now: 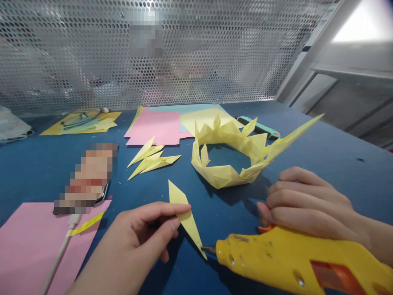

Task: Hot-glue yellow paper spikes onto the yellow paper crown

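Observation:
My left hand (144,229) pinches a folded yellow paper spike (184,215) between thumb and fingers, its lower tip pointing down right. My right hand (307,207) is closed round a yellow hot glue gun (294,262); the gun's metal nozzle (209,249) touches the spike's lower tip. Just beyond both hands lies a yellow ring of joined paper spikes (229,153), with one long spike sticking out to the right. Left of the ring rest several loose folded yellow spikes (152,159).
The blue tabletop (322,151) holds pink and yellow paper sheets (156,127) at the back, a pink sheet (27,246) at the near left, a phone with a white cable (66,237), and a teal tool (260,127). A perforated metal screen (199,53) closes the far side.

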Action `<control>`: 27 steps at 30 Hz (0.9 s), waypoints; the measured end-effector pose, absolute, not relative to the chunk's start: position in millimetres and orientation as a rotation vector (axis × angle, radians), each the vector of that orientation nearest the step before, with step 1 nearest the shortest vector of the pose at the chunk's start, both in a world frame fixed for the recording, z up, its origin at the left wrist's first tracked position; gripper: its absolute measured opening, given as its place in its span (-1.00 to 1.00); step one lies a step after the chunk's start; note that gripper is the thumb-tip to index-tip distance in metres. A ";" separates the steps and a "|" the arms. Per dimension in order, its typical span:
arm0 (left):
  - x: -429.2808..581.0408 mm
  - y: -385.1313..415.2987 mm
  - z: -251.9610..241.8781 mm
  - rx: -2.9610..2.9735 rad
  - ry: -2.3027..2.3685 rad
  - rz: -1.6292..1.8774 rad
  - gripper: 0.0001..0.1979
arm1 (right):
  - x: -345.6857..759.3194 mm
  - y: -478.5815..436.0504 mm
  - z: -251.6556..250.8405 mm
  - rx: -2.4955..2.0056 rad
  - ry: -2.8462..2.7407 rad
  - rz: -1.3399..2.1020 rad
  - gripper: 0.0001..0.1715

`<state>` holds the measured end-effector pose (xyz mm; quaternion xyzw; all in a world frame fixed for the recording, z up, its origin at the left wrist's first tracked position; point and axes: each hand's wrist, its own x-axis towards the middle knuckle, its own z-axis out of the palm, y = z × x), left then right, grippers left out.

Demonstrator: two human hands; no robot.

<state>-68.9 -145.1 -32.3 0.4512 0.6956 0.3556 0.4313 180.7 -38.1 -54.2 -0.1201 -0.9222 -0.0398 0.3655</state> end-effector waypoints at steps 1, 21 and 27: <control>-68.9 -144.8 -31.9 1.135 1.742 0.882 -0.80 | 180.4 -38.4 -54.1 -0.298 -2.384 -0.103 -0.78; -70.0 -142.0 -30.9 1.114 1.767 0.891 -0.80 | 180.5 -38.8 -52.8 -0.276 -2.382 -0.230 -0.79; -67.6 -145.2 -28.4 1.145 1.750 0.866 -0.79 | 179.5 -40.3 -55.0 -0.304 -2.345 -0.172 -0.78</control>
